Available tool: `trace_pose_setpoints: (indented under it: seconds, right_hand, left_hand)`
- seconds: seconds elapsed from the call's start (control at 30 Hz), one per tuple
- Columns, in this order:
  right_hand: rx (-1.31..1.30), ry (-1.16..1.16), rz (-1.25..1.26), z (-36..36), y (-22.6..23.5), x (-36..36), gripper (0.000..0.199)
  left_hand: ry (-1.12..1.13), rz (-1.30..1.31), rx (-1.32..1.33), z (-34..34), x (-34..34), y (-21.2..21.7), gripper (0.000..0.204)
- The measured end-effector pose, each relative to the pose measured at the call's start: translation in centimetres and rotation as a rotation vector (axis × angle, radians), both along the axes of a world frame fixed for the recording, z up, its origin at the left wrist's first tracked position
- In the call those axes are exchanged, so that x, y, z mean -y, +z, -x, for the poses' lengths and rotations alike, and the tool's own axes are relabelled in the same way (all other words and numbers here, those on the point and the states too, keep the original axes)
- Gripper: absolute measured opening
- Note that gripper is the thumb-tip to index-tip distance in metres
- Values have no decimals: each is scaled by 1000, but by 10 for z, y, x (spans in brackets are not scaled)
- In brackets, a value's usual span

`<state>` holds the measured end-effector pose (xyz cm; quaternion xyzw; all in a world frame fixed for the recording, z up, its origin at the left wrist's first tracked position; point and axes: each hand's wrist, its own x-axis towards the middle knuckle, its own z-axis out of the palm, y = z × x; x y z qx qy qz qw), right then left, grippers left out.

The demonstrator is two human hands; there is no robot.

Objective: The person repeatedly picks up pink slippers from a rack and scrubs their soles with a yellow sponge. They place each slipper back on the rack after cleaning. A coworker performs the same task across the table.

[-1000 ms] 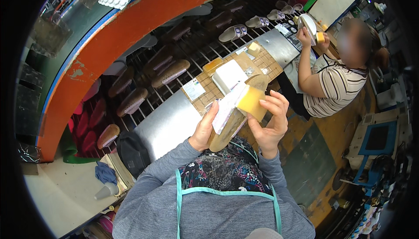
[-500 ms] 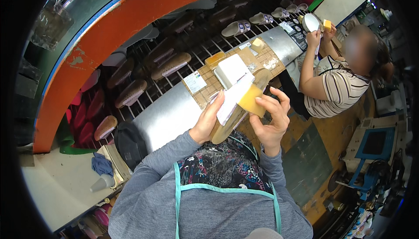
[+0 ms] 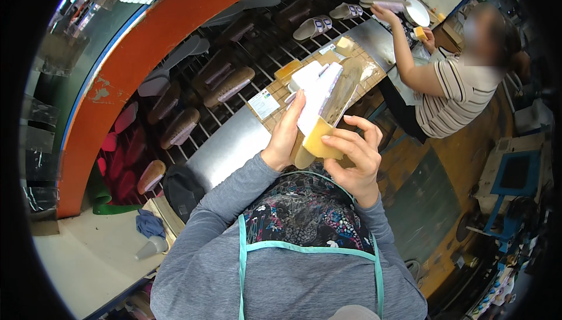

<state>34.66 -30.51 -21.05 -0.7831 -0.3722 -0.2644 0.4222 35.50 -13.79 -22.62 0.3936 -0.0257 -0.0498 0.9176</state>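
My left hand [image 3: 285,138] is closed around a wooden shoe last [image 3: 346,90] with a white and pale lilac upper [image 3: 317,102] on its left side. It is held tilted above my apron, its far end pointing up and to the right. In my right hand [image 3: 358,157] is a yellow sponge [image 3: 320,140], pinched between thumb and fingers and touching the near part of the last and upper. Just behind the last, a white tub [image 3: 304,78] sits on the woven-pattern mat [image 3: 273,122], partly hidden by the upper.
Beyond the mat runs a bar rack carrying lasts and strap sandals [image 3: 312,28] under an orange arch [image 3: 126,68]. Yellow blocks [image 3: 345,45] lie by the tub. At right, a co-worker [image 3: 459,95] holds a sponge and a shoe. A blue rag [image 3: 150,224] lies left, beside a black object [image 3: 182,190].
My right hand has drawn the sponge down along the last toward me. The last now points more steeply upward. The co-worker's far arm has reached out toward the rack with a shoe.
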Motion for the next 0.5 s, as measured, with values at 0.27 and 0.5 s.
trace_pose_setpoints:
  seconds: [0.27, 0.5]
  right_hand:
    - [1, 23, -67, -15, 21, 9, 40]
    - [93, -151, 15, -25, 18, -10, 41]
  left_hand:
    - [-112, 177, -57, -1, 2, 2, 62]
    - [-9, 203, -69, 0, -4, -2, 63]
